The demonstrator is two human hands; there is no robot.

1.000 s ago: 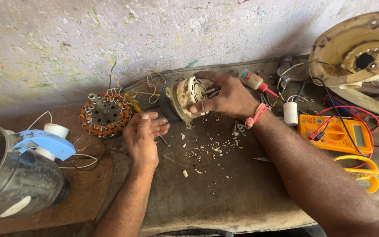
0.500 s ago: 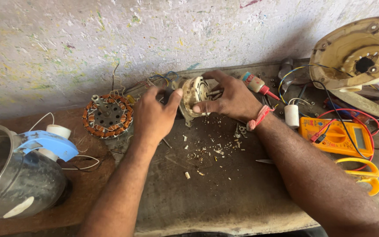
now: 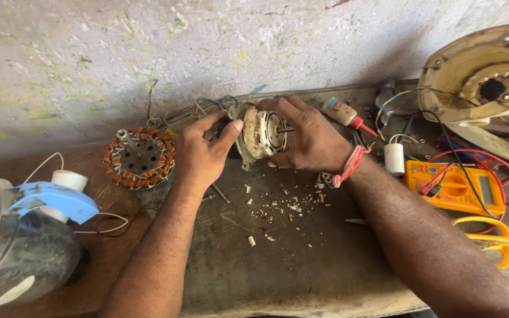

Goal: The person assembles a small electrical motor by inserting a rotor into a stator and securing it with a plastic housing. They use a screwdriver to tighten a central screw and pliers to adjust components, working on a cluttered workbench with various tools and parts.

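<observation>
I have both hands on the small motor (image 3: 263, 132) at the bench's (image 3: 301, 271) back edge — left hand (image 3: 202, 154) fingers clamped on its rear; right hand (image 3: 308, 140) fingers wrapped round its front.

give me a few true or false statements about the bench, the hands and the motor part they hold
1. Both hands grip the small motor. True: the left hand and right hand hold it from either side.
2. The copper-wound stator sits to the right of the motor. False: it lies to the left, beside the left hand.
3. The orange multimeter rests on the bench near the right forearm. True.
4. The right wrist is bare. False: it wears a red thread band.
5. The yellow scissors are held in the left hand. False: they lie untouched at the bench's right edge.
</observation>
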